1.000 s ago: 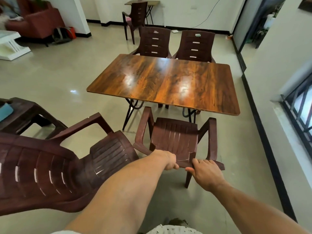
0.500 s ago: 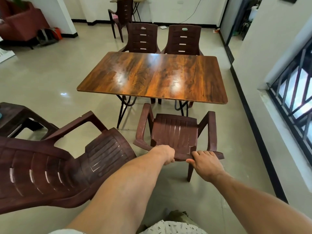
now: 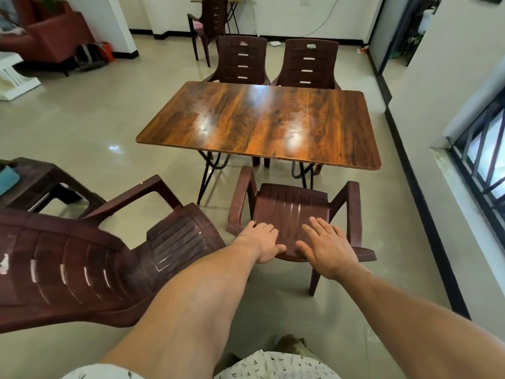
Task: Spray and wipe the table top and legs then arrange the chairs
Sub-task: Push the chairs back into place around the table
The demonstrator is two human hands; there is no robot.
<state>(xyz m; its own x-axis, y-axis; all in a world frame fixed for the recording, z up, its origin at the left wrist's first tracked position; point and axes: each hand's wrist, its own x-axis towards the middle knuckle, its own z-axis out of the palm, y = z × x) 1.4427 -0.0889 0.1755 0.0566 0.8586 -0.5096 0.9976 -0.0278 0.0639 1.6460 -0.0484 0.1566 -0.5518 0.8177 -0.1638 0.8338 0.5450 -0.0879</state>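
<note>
**A:** Where is the near chair?

**B:** It is upright at 12 o'clock from the person, with its seat facing the table. It stands at the right half of the near long edge. The seat front is near that edge but does not look tucked under it.

**A:** What are the hands doing?

**B:** The left hand has its fingers laid out over the left part of the chair's back rim and clamps nothing. The right hand has its fingers straight and spread over the right part. Neither hand has a grip. I cannot tell from here whether the palms press on the plastic or float just off it.

**A:** Which step is in hand?

**B:** Chair arrangement, by my reading. The table top is bare and glossy, and no bottle or cloth is in sight. The two far chairs stand side by side at the far edge.

**A:** What is left to do?

**B:** The tipped chair at 9 o'clock is tilted off level, just beside the left forearm. The left half of the near edge has no chair.

**A:** What does the next move call for?

**B:** Probably this:
1. Turn to 9 o'clock.
2. Take the tipped chair by its back or armrest with both hands.
3. Set it level.
4. Bring it to the gap at 11 o'clock, beside the near chair.

Its legs should stay off the black table legs. The stool at 10 o'clock is close behind it, so allow room.
</note>
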